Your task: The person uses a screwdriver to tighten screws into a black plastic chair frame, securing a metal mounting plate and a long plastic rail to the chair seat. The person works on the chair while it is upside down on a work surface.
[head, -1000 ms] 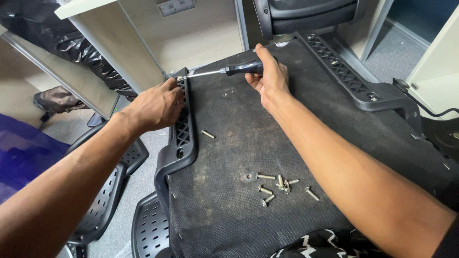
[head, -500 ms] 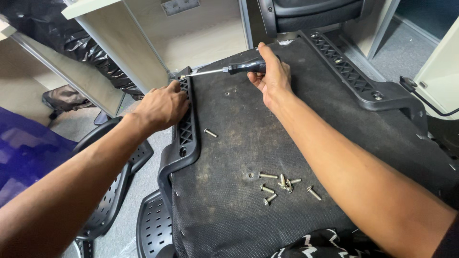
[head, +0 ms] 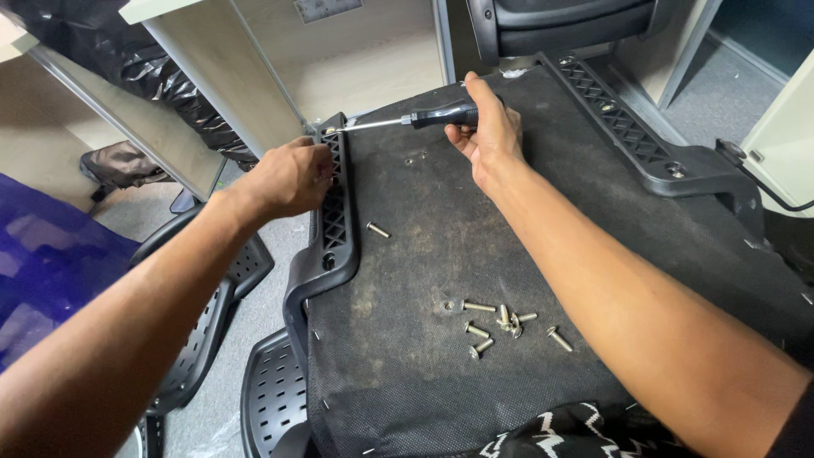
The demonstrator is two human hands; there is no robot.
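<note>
Gripping black-handled screwdriver (head: pixel 441 114) in right hand (head: pixel 487 136), fingers wrapped tight round the handle, shaft lying nearly flat and pointing left. Tip meeting the top end of the left armrest bracket (head: pixel 332 216), right at the edge of the upturned chair seat (head: pixel 475 254); screw there too small to make out. Pressing left hand (head: pixel 288 178) down on the same bracket, fingers curled over its lattice, just below the tip. Judging progress: looking partway through. Loose bolts (head: pixel 500 322) lying in a small heap on the seat underside near the right forearm, one single bolt (head: pixel 378 230) lying just beside the bracket, well apart from the heap. Bracket sitting against the seat edge, so seemingly not freed or not fully fixed yet; cannot tell which way the screw is turning. Right armrest bracket (head: pixel 632 136) lying along the far edge, untouched.
</note>
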